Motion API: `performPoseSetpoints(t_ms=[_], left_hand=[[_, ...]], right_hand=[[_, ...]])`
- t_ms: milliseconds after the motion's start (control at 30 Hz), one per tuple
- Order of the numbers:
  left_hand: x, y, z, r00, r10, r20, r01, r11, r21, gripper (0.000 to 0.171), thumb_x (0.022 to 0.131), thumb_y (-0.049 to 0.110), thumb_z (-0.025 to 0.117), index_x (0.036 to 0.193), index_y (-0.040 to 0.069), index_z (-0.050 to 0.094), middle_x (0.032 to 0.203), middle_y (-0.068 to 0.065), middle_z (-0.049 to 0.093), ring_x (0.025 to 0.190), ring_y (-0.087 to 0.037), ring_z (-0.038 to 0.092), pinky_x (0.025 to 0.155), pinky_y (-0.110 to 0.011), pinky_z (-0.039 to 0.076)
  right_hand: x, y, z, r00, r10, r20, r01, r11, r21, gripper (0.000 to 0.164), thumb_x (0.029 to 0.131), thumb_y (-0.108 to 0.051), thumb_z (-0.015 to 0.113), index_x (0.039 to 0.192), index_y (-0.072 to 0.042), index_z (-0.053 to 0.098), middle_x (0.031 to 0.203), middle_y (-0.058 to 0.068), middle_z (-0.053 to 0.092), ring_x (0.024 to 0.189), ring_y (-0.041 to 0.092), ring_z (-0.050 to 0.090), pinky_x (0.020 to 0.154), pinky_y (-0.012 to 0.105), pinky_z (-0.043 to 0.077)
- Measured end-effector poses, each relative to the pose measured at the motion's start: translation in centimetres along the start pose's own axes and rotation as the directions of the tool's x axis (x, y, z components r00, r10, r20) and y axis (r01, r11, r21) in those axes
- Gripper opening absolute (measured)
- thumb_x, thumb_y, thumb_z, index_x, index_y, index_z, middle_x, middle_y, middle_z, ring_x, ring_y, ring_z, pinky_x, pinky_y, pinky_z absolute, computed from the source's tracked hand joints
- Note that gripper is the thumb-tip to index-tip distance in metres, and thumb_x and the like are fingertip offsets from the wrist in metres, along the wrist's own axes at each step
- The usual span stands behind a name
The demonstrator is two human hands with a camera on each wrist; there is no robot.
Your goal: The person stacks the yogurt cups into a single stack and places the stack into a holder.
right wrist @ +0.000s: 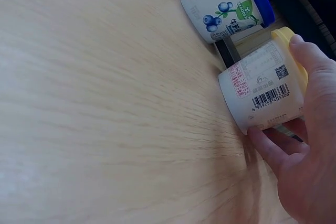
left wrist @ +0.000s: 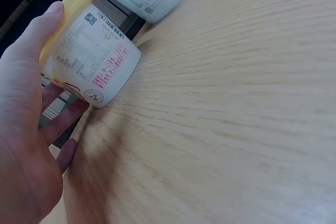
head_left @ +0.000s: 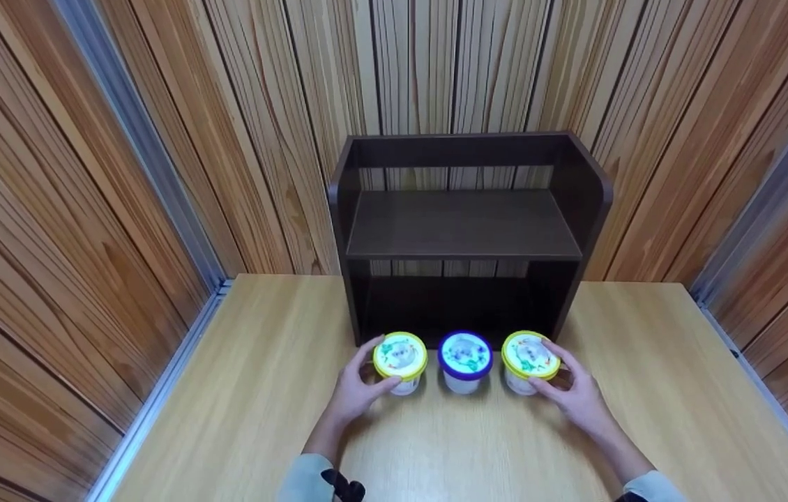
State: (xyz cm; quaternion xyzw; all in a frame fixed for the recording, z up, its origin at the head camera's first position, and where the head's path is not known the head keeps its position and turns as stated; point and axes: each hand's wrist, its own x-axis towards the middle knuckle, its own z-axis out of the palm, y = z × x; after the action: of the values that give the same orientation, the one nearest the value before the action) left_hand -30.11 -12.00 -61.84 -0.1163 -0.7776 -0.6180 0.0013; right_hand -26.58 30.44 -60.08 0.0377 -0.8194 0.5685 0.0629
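Three white tubs stand in a row on the table before the shelf. My left hand (head_left: 359,383) holds the left yellow-lidded tub (head_left: 401,357), thumb at the near side of the lid and fingers round the far side. The right yellow-lidded tub (head_left: 530,355) is held the same way by my right hand (head_left: 579,394). Between them stands a blue-lidded tub (head_left: 464,359), touched by neither hand; blueberries are printed on its side in the right wrist view. Barcodes and small print show on the left tub (left wrist: 97,56) and the right tub (right wrist: 262,85).
A dark brown two-tier shelf (head_left: 464,223) stands at the back of the light wooden table (head_left: 275,390), right behind the tubs. Wood-patterned walls (head_left: 261,139) enclose the table at the back and both sides, with metal strips (head_left: 157,390) along the side edges.
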Motion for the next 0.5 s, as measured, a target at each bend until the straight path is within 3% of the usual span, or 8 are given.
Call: performPoseSetpoints(t_ms=[300,500], left_hand=[[-0.1,0.0,-0.09,1.0,0.009,0.007,-0.009,1.0,-0.003,0.083,0.098,0.022,0.09,0.169,0.016,0.049,0.171,-0.016,0.055,0.151,-0.038,0.058,0.131,-0.06,0.046],[0.0,0.06,-0.16,1.0,0.026,0.017,-0.026,1.0,-0.009,0.083,0.097,0.02,0.091,0.168,0.013,0.049,0.166,-0.017,0.058,0.146,-0.036,0.06,0.126,-0.052,0.048]], right_hand=[[-0.11,-0.31,-0.09,1.0,-0.011,0.004,0.011,1.0,-0.012,0.077,0.1,-0.004,0.083,0.169,-0.004,0.047,0.17,0.028,0.05,0.118,-0.014,0.058,0.101,0.007,0.052],[0.24,-0.96,-0.32,1.0,-0.002,0.003,0.002,1.0,-0.006,0.078,0.1,-0.004,0.083,0.169,-0.003,0.047,0.169,0.029,0.049,0.116,-0.013,0.059,0.098,0.008,0.055]])
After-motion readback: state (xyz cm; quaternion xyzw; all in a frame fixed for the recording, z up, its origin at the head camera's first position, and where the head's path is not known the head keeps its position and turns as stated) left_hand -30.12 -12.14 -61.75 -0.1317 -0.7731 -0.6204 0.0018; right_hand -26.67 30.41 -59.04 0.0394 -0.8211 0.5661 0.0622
